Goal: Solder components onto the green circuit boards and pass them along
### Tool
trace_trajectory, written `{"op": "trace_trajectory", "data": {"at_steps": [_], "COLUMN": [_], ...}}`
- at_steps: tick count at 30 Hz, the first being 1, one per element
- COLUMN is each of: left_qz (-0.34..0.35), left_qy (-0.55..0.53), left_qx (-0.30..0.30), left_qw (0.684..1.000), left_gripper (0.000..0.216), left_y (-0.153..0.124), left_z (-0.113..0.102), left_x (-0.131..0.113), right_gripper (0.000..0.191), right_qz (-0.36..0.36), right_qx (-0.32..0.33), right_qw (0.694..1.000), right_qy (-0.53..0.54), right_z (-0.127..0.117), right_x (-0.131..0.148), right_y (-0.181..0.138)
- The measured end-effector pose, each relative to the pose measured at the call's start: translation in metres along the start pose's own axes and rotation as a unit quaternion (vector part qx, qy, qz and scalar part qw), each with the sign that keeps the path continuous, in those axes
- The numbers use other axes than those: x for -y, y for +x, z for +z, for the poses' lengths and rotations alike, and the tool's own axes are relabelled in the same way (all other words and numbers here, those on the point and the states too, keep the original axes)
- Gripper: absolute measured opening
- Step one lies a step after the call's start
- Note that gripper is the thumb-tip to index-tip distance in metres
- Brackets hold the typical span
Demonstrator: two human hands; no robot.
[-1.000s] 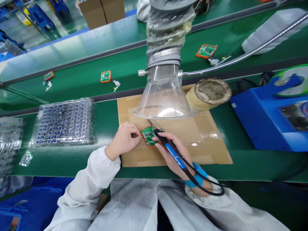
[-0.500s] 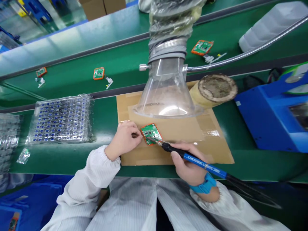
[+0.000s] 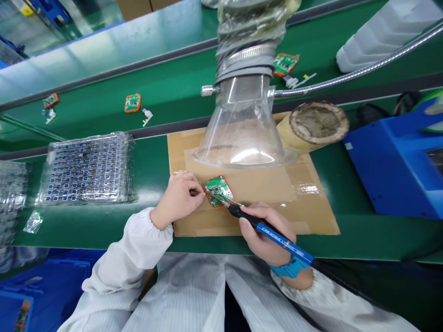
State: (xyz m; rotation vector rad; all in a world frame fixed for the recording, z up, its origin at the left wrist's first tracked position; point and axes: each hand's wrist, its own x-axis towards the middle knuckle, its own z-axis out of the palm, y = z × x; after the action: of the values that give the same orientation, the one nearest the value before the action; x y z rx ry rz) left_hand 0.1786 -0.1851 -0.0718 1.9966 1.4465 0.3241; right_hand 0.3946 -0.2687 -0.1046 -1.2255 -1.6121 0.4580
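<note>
In my right hand (image 3: 268,230) is a blue and black soldering iron (image 3: 282,240), held like a pen with its metal tip over a small green circuit board (image 3: 222,185). A second thin metal piece shows beside the tip; I cannot tell what it is. The board has an orange edge and lies on a cardboard sheet (image 3: 256,219). My left hand (image 3: 183,196) is closed in a pinch at the board's left edge. Whatever sits between those fingertips is too small to make out.
A clear fume hood (image 3: 242,129) hangs just beyond the board. Behind it stand a crusted round pot (image 3: 316,127) and a blue machine (image 3: 398,170). Clear trays of small blue parts (image 3: 86,168) lie left. Several boards, one orange-edged (image 3: 132,103), line the green track behind.
The soldering iron and my right hand have shifted slightly left, with the tip further over the board. My left hand stays at the board's edge. Boards on the back track sit further left.
</note>
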Motion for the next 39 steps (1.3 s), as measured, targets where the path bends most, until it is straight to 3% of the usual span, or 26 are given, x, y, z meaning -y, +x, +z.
{"op": "trace_trajectory", "data": {"at_steps": [31, 39], "left_qz": [-0.016, -0.021], "left_qy": [0.006, 0.01], "left_qx": [0.009, 0.009], "left_qw": [1.0, 1.0], "left_gripper": [0.019, 0.02], "left_y": [0.0014, 0.0013], "left_z": [-0.0006, -0.0003], "left_x": [-0.0017, -0.0015], "right_gripper": [0.021, 0.024], "right_qz": [-0.041, -0.019], "right_qx": [0.025, 0.008], "right_qw": [0.998, 0.999], "right_qy": [0.031, 0.043], "right_z": [-0.0024, -0.0045], "right_x": [-0.0012, -0.0006], "right_y": [0.0041, 0.0033]}}
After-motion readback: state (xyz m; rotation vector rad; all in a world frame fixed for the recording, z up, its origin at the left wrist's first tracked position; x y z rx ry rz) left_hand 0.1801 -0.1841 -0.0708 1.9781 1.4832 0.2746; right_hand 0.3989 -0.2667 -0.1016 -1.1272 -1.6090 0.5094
